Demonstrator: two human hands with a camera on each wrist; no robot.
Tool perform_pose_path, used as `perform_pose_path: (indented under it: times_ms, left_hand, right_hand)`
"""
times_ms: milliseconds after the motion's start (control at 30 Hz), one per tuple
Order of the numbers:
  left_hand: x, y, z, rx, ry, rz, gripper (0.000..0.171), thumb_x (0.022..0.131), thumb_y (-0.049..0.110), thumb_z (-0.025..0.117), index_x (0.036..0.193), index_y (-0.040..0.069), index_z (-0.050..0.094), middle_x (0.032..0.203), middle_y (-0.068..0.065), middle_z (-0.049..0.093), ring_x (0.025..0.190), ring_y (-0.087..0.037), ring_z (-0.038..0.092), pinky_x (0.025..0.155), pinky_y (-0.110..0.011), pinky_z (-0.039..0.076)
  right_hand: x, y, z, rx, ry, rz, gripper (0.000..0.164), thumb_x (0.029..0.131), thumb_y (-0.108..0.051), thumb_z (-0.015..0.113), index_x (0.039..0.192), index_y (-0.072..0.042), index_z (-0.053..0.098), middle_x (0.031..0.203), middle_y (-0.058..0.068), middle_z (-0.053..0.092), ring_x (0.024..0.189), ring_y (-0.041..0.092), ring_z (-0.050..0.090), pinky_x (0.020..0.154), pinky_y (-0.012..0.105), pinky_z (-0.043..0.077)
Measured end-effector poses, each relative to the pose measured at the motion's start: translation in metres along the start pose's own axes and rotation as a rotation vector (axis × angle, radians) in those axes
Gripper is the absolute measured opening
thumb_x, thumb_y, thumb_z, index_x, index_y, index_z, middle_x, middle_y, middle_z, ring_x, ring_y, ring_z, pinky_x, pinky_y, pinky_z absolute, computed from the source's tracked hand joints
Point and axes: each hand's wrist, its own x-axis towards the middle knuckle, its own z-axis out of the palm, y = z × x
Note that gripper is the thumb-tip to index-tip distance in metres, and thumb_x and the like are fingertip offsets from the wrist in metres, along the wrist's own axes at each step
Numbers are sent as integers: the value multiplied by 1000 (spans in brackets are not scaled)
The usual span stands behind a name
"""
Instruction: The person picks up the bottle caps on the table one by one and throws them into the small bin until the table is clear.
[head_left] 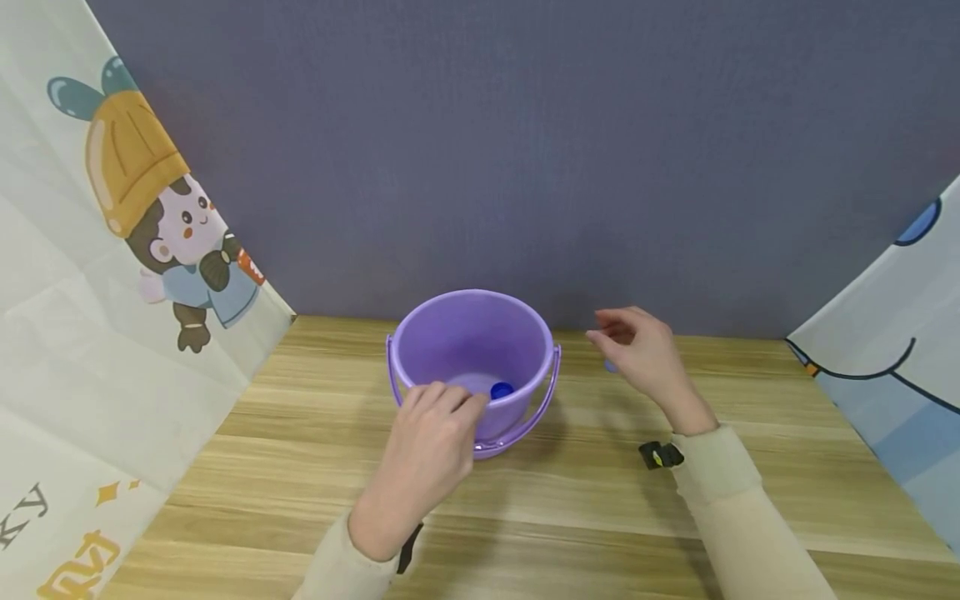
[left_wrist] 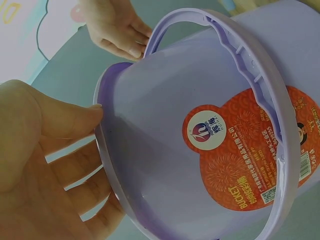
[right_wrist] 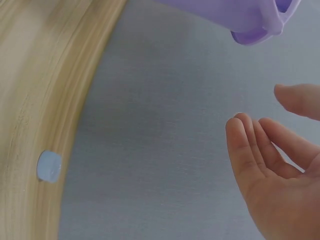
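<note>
A purple bucket [head_left: 472, 337] stands upright on the table, its handle [left_wrist: 286, 107] hanging down on the near side. With the thumb outside and the fingers inside, my left hand [head_left: 431, 442] grips the near rim. Inside, on the bottom, lies a dark blue cap [head_left: 502, 390]. To the right of the bucket my right hand [head_left: 647, 354] hovers with bent fingers, thumb and fingertips apart, holding nothing. Partly hidden beneath it in the head view is a small light blue cap [head_left: 610, 366]; the right wrist view shows this cap [right_wrist: 49, 166] fully, on the wood.
A grey-blue wall [head_left: 525, 150] rises behind the wood-grain table [head_left: 315, 467]. Printed white sheets stand at the left [head_left: 67, 350] and right [head_left: 900, 333]. An orange-red label [left_wrist: 240, 170] is stuck on the bucket's side.
</note>
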Motion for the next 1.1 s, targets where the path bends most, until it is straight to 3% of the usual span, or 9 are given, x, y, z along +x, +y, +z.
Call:
perform_pose_path:
  times_ms: [200, 433, 933, 1100]
  left_hand:
    - [1, 1, 2, 0, -7, -2, 22, 86, 3, 61, 100, 10, 76, 88, -2, 70, 79, -23, 61, 76, -39, 48]
    - [2, 3, 4, 6, -7, -3, 23, 85, 3, 60, 100, 9, 76, 89, -2, 71, 80, -24, 61, 76, -39, 48]
    - [2, 5, 5, 13, -6, -5, 21, 86, 4, 61, 100, 9, 76, 88, -2, 70, 78, -23, 61, 76, -38, 48]
    - [2, 5, 6, 14, -4, -5, 22, 84, 4, 62, 100, 9, 76, 88, -2, 70, 78, -23, 60, 76, -39, 49]
  right_hand:
    - [0, 10, -3, -25, -9, 6, 37, 95, -18, 71, 125, 4, 66, 114, 22, 68, 97, 33, 69, 79, 11, 48]
    - [1, 21, -6, -47, -15, 19, 37, 96, -19, 70, 125, 5, 66, 114, 22, 68, 99, 34, 69, 85, 31, 55]
    - [-1, 46, -11, -56, -36, 55, 40, 98, -24, 68, 127, 3, 65, 116, 21, 67, 101, 36, 68, 80, 23, 51]
    - [0, 52, -11, -71, -40, 61, 39, 97, -20, 68, 126, 6, 65, 115, 23, 67, 101, 38, 67, 84, 35, 53]
